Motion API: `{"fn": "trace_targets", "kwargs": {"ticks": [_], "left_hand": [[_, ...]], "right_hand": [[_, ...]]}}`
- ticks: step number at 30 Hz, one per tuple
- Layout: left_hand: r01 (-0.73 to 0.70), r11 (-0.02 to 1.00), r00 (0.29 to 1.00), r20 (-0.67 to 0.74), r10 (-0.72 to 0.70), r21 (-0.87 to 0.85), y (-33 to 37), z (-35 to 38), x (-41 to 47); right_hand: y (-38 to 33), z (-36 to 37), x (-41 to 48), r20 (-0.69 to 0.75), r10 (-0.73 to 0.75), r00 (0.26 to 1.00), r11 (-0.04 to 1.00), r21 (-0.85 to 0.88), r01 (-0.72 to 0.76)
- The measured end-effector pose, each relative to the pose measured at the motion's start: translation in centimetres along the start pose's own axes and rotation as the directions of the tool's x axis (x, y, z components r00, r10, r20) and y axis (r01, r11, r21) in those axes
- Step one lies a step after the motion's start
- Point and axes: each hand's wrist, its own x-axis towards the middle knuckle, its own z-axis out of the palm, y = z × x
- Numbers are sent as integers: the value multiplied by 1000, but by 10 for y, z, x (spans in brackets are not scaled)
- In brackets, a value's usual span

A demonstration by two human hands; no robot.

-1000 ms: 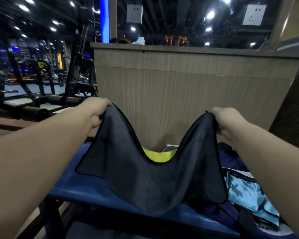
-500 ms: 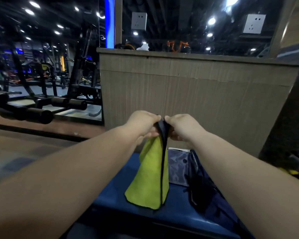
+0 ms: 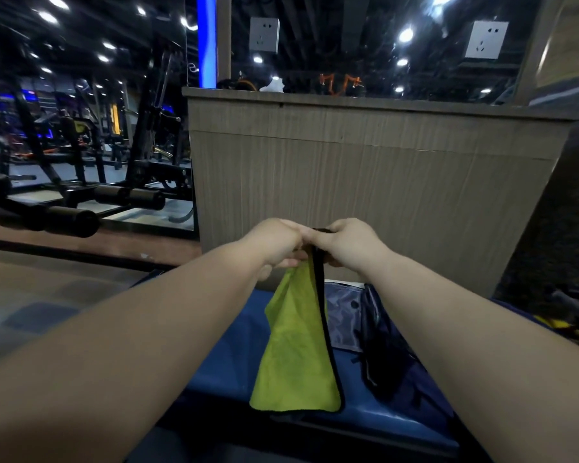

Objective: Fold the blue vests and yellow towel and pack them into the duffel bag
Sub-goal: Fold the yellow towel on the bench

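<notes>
The yellow towel [image 3: 295, 345] is pinched at its top by fingers of the left hand [image 3: 274, 243] and right hand [image 3: 351, 243], so it hangs folded over the table [image 3: 228, 345].

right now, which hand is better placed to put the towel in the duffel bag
Right, probably. The right hand and left hand both pinch the towel at its top, but the duffel bag lies to its right.
</notes>
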Motion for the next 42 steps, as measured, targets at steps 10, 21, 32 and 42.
{"fn": "trace_targets", "kwargs": {"ticks": [10,21,32,42], "left_hand": [[-206,961,973,-64,221,182,-13,-34,8],[-363,907,928,166,332,214,-44,-11,11],[-531,225,845,491,210,817,-90,-1,3],[-547,-133,823,560,94,827,-96,10,3]], "right_hand": [[10,-18,2,-1,-104,995,994,-36,104],[19,-37,14,-43,-156,987,981,108,160],[29,-50,27,-202,20,979,872,483,82],[42,-57,27,-261,95,961,869,492,47]]}}
